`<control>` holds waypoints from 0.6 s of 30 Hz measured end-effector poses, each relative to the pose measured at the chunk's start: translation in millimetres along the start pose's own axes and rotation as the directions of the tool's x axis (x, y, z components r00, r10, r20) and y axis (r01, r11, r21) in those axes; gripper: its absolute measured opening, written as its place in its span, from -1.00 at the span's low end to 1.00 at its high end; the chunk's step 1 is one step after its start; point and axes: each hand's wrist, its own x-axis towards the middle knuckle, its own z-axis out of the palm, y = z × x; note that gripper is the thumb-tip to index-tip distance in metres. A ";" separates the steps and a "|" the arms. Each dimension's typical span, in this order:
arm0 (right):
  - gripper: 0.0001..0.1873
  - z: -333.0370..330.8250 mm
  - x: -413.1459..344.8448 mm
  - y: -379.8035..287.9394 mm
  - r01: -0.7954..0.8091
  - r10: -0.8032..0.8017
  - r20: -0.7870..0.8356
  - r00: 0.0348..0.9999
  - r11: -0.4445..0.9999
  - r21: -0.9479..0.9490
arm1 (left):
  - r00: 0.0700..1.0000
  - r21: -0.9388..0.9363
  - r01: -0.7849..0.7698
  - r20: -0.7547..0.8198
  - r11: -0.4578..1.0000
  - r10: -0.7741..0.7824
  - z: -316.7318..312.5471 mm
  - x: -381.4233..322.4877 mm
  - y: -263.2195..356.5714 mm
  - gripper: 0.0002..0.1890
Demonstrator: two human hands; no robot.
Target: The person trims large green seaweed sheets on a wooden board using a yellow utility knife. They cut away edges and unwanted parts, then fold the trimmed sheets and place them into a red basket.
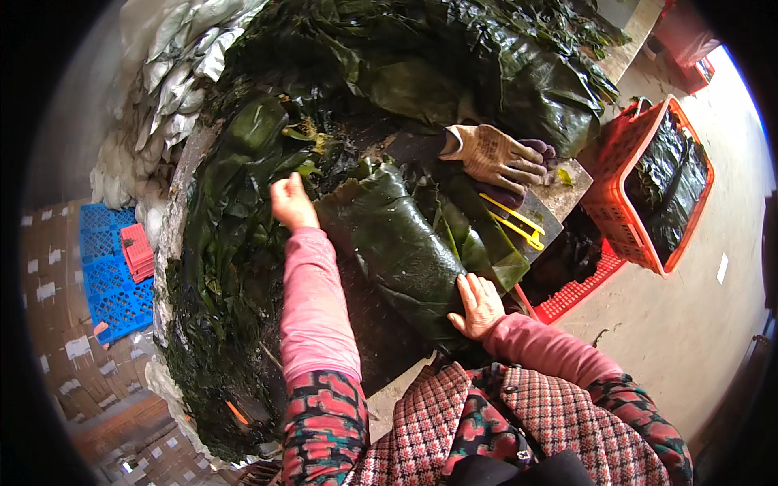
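A broad, wet sheet of dark green kelp [404, 243] lies folded flat on the dark work surface before me. My right hand [479, 307] rests on its near right end, fingers spread. At the kelp's left, my left hand [293, 201] hovers or rests by a heap of crumpled kelp [234, 200], its fingers curled; whether something thin is between them cannot be told. A pair of used work gloves [495, 157] lies beyond the sheet on the right, with a yellow-handled tool [516, 225] just below them.
An orange-red plastic crate [632, 188] holding folded kelp stands at right, above a red basket [577, 291]. More kelp [419, 73] is piled at the far side. White sacks [176, 79] are stacked at left, near a blue plastic pallet [112, 261].
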 end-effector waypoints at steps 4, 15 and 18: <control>-0.16 0.2 0.6 4.5 -0.010 0.010 0.022 1.000 0.999 0.032 | 0.990 0.199 -0.026 -0.133 0.980 0.053 -7.5 16.0 43.1 -0.75; -0.19 -5.0 3.8 1.6 0.007 -0.007 -0.004 1.000 1.000 -0.001 | 0.471 0.154 -0.697 0.835 0.700 0.285 29.0 -81.5 89.5 -0.67; -0.21 -6.8 4.4 -1.6 -0.015 0.015 0.022 1.000 0.999 0.028 | 0.540 0.150 -0.674 0.769 0.723 0.343 9.9 -84.7 84.4 -0.72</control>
